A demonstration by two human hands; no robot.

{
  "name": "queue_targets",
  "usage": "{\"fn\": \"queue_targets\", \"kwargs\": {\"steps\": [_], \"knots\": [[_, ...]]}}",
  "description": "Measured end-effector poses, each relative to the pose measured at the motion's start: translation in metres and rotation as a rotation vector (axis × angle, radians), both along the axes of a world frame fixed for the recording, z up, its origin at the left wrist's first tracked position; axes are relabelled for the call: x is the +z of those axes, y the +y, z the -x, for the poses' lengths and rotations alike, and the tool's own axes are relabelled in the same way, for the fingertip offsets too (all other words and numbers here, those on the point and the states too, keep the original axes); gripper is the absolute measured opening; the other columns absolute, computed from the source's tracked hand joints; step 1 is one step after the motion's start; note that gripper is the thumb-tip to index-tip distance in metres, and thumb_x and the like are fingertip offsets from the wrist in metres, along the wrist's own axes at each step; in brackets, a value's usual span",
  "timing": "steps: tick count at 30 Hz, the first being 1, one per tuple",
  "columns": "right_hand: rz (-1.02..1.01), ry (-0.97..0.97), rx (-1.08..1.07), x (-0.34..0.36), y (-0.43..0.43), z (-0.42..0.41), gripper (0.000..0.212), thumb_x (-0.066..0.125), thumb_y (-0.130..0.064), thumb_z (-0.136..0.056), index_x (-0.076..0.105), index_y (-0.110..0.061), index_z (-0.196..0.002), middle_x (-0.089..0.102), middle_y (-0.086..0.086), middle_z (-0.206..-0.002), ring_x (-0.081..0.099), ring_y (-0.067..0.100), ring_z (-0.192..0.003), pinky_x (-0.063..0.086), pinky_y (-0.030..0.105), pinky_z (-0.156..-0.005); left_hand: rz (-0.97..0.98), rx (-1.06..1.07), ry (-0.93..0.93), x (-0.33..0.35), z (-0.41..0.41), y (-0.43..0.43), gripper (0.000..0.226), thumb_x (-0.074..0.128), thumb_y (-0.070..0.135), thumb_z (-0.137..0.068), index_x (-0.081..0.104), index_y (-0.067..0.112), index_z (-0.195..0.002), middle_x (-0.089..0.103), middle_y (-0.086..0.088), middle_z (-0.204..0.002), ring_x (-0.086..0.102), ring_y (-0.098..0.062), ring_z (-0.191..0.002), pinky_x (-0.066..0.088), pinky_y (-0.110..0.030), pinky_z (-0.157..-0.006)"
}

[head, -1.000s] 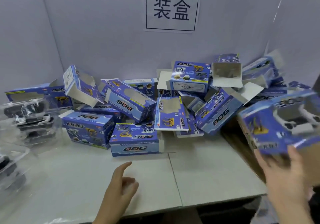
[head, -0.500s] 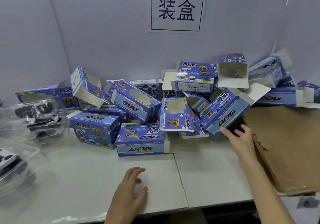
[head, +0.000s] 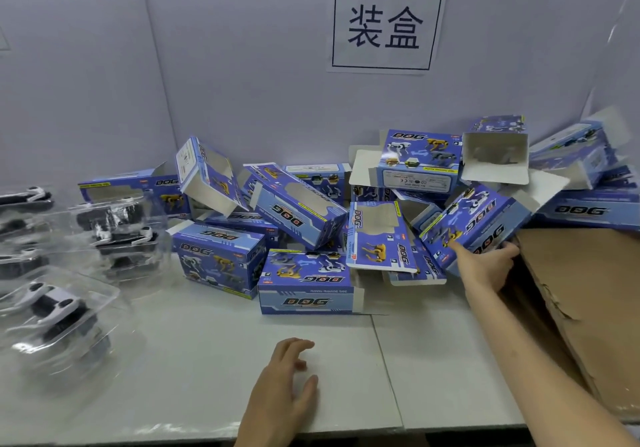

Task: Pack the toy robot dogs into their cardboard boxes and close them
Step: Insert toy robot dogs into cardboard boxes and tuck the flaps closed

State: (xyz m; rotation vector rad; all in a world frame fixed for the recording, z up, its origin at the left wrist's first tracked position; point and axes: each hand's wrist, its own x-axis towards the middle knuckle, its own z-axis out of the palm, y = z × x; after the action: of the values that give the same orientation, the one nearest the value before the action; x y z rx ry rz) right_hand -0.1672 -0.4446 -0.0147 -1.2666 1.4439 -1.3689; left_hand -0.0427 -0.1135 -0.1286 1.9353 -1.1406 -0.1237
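While left fingers [head: 294,346] lie flat — relaxed — right fingers [head: 507,250] clasp a tilted box [head: 478,218].

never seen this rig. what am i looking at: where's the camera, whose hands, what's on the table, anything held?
There is no robot here. A person works with bare hands, and one wide-angle camera on their head looks forward and down, so this is the only view.

The left hand rests open on the table and holds nothing. The right hand reaches into the pile of blue boxes. Its fingers curl round the lower end of a tilted box that leans on the pile. Many of the boxes have open flaps.

At the left, clear trays hold the toy dogs. Brown cardboard lies at the right, and a paper sign hangs on the wall.
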Motion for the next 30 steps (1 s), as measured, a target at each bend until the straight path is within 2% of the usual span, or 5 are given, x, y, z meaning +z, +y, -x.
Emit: {"fn": "queue_targets", "kwargs": {"steps": [5,12,17,21,30], "knots": [[0.225,-0.021,0.119,0.034,0.019,-0.015,0.067,0.085,-0.034,-0.072,0.048,-0.017,-0.125,0.062,0.006,-0.127,0.062,0.028,-0.113,0.044,0.033,-0.087,-0.027,-0.001,-0.033,0.002,0.003,0.000,0.040,0.063,0.026,-0.089,0.043,0.049,-0.115,0.038,0.031,-0.125,0.052,0.013,-0.102,0.043,-0.013,-0.091],[0.560,0.095,0.181,0.080,0.070,0.005,0.071,0.081,-0.022,-0.071,0.056,-0.019,-0.137,0.059,0.006,-0.132,0.056,0.025,-0.120,0.045,0.048,-0.103,0.021,0.005,0.014,0.003,0.005,0.004,0.035,0.065,0.022,-0.088,0.053,0.046,-0.111,0.051,0.027,-0.117,0.056,0.007,-0.104,0.045,-0.017,-0.091],[0.391,-0.040,0.247,0.052,0.110,0.055,0.065,0.081,-0.026,-0.063,0.063,-0.030,-0.125,0.063,0.001,-0.124,0.060,0.026,-0.114,0.048,0.052,-0.099,0.051,-0.006,0.062,0.000,0.003,0.005,0.029,0.066,0.025,-0.087,0.058,0.044,-0.107,0.060,0.024,-0.110,0.058,0.001,-0.104,0.045,-0.020,-0.092],[0.240,-0.268,0.416,0.011,0.147,0.094,0.060,0.089,-0.017,-0.063,0.063,-0.033,-0.115,0.067,-0.005,-0.118,0.065,0.011,-0.104,0.055,0.015,-0.072,0.078,-0.018,0.129,0.005,0.004,0.008,0.021,0.067,0.039,-0.086,0.062,0.043,-0.105,0.065,0.028,-0.105,0.061,0.000,-0.102,0.047,-0.018,-0.090],[-0.100,-0.366,0.902,-0.029,0.182,0.124,0.057,0.084,-0.012,-0.056,0.072,-0.040,-0.105,0.073,0.009,-0.113,0.072,0.035,-0.098,0.062,0.046,-0.073,0.364,-0.108,0.637,0.083,0.045,0.010,0.050,0.056,0.059,-0.081,0.047,0.038,-0.126,0.069,0.015,-0.114,0.069,-0.008,-0.099,0.051,-0.017,-0.075]]}}
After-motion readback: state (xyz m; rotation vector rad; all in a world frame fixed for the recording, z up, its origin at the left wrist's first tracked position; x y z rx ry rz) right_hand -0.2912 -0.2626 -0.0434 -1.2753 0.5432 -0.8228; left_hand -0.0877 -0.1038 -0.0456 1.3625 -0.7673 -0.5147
